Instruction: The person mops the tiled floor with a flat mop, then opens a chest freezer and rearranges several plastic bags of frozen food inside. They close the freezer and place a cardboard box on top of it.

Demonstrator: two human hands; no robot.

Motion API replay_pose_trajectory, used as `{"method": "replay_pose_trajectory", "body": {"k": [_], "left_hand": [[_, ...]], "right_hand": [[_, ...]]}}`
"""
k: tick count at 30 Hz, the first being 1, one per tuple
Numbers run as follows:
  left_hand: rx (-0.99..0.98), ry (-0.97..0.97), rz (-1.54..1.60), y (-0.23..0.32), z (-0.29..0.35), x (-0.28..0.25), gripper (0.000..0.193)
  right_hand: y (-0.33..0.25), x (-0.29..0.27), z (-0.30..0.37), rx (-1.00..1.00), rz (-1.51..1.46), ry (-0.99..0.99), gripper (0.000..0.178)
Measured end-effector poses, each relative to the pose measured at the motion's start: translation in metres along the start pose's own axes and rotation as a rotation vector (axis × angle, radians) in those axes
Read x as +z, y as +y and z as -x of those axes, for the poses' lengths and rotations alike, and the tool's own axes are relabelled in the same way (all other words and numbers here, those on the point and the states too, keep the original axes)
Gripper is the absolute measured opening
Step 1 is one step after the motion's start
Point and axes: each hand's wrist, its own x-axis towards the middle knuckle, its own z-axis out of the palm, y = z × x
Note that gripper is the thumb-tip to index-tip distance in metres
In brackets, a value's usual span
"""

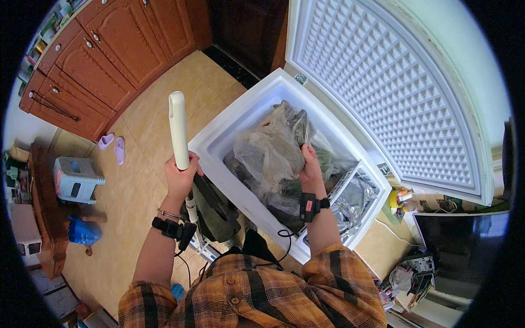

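Observation:
My left hand is closed around a long cream-white plastic handle, which stands upright beside the freezer's near left rim. A slot shows near its rounded top; what it joins below my hand is unclear. Inside the open white chest freezer, my right hand pinches the edge of a large, cloudy plastic bag. What that bag contains cannot be made out. Darker wrapped items lie under and beside it. At the freezer's right end, a white basket contains shiny clear bags.
The freezer lid stands raised at the back right. A dark green bag sits against the freezer's near left side. Wooden cabinets, pink slippers and a light blue plastic stool are at left. A dark screen stands at right.

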Motion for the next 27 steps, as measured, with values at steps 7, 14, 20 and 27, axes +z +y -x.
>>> {"method": "replay_pose_trajectory", "body": {"k": [7,14,20,27], "left_hand": [[-0.021,0.047,-0.055,-0.001,0.001,0.001,0.006],[-0.012,0.011,-0.048,0.000,0.000,-0.001,0.009],[0.002,0.001,-0.058,0.001,0.001,-0.002,0.009],[0.009,-0.026,-0.011,-0.004,-0.002,-0.004,0.010]], "right_hand": [[0.012,0.026,0.034,0.146,-0.479,-0.132,0.042],[0.042,0.036,0.028,0.183,-0.892,-0.477,0.051],[0.050,0.066,0.028,0.351,-1.057,-0.717,0.052],[0.049,0.100,0.041,0.332,-1.134,-0.739,0.049]]}}
